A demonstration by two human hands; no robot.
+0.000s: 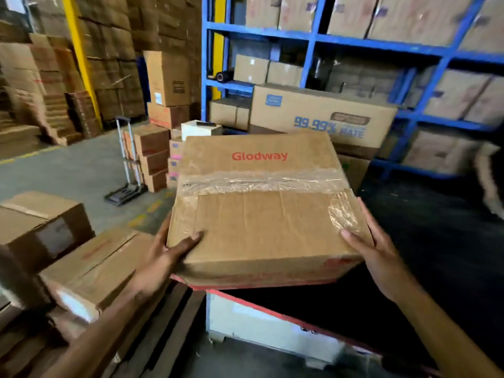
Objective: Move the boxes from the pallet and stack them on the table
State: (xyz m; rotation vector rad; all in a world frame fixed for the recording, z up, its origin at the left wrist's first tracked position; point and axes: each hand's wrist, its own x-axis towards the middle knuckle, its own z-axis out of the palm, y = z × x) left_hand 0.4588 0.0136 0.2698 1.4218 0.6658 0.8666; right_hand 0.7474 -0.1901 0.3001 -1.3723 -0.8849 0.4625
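The Glodway box (261, 203) sits at the near left corner of the black-topped table (436, 255), its near edge overhanging the table's red rim. The left hand (163, 257) clasps the box's near left corner, thumb on top, fingers hidden beneath. The right hand (373, 249) lies flat against its right edge, fingers together. Right of the box the tabletop lies bare. Left of the box, more boxes (90, 268) rest on the wooden pallet (163, 323), close to the table's edge.
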